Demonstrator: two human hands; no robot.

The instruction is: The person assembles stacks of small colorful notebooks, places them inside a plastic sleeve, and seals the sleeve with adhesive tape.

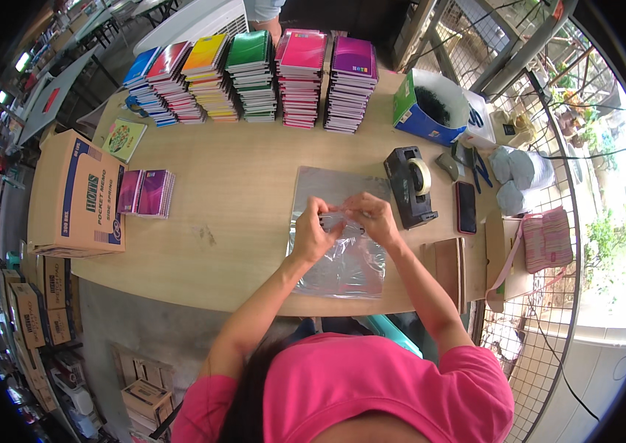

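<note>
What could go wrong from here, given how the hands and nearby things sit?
The thin clear plastic under the left hand and right hand is wrinkled and may shift or crease further.

The tape dispenser stands close beside the right hand, so a wide sweep might bump it.

The tall pink notebook stack looks loosely piled and could slip if the table is jolted.

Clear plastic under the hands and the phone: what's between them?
The black tape dispenser, in the head view: it stands right of the clear plastic and left of the phone.
</note>
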